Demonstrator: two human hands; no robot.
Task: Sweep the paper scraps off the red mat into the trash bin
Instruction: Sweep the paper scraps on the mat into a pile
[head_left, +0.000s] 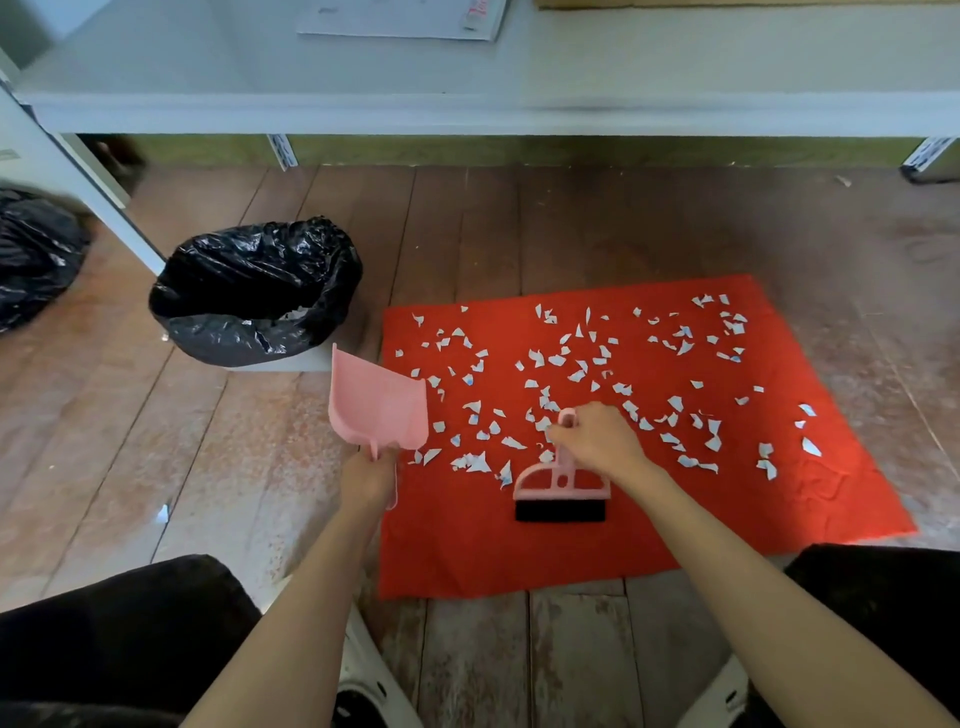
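Pink brush (559, 480) in right fingers (570, 430)

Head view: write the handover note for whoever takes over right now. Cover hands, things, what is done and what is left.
Left hand grips the handle of the pink dustpan, at the left edge of the red mat.
Right hand grips the handle of the brush, its bristles over the mat's near part.
Paper scraps lie scattered over most of the mat; the dustpan looks empty.
Trash bin, with a black liner, stands left of the mat, beyond the dustpan.
Done: both tools are in hand.
Left: sweep the scraps into the dustpan, then tip them into the bin.
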